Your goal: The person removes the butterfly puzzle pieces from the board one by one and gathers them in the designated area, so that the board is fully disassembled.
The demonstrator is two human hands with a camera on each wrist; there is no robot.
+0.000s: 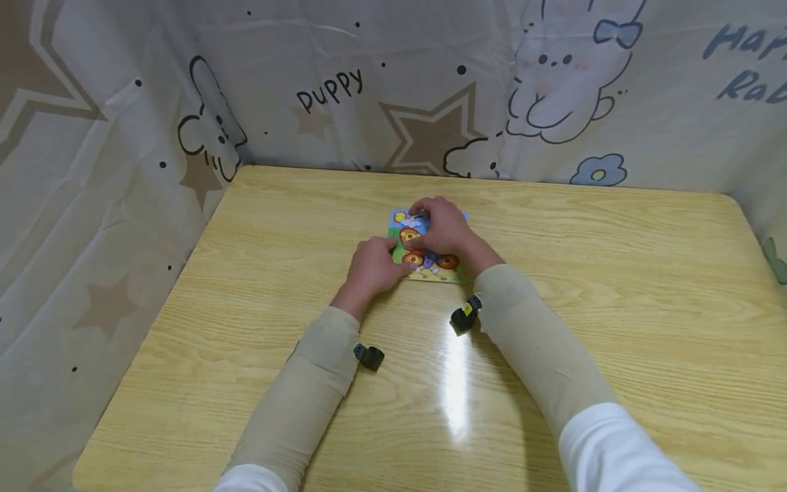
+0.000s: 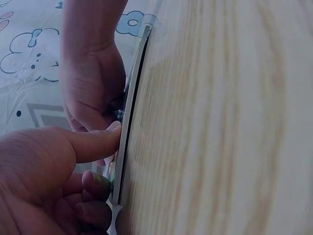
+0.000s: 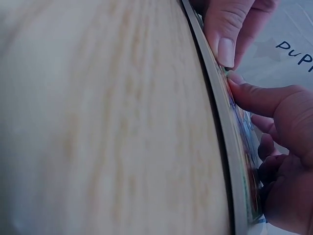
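A butterfly puzzle board (image 1: 451, 276) lies flat on the table, printed with a sun, blue sky and a butterfly with red-orange wings. My left hand (image 1: 374, 264) holds it at the left edge, thumb on the lower left wing. The left wrist view shows that hand's (image 2: 34, 171) thumb straight over the board's edge and the other fingers curled. Over the upper part reaches my right hand (image 1: 447, 227), thumb near the upper left wing and fingers bent down at the top. In the right wrist view its fingers (image 3: 269, 147) touch the board's face; I cannot tell whether they pinch a piece.
The wooden table (image 1: 615, 287) carries a bright light reflection in front of the board. Behind and to the left hangs a printed curtain (image 1: 430, 82) with cartoon animals and stars. Small black cameras (image 1: 369, 357) sit on both wrists, over beige sleeves.
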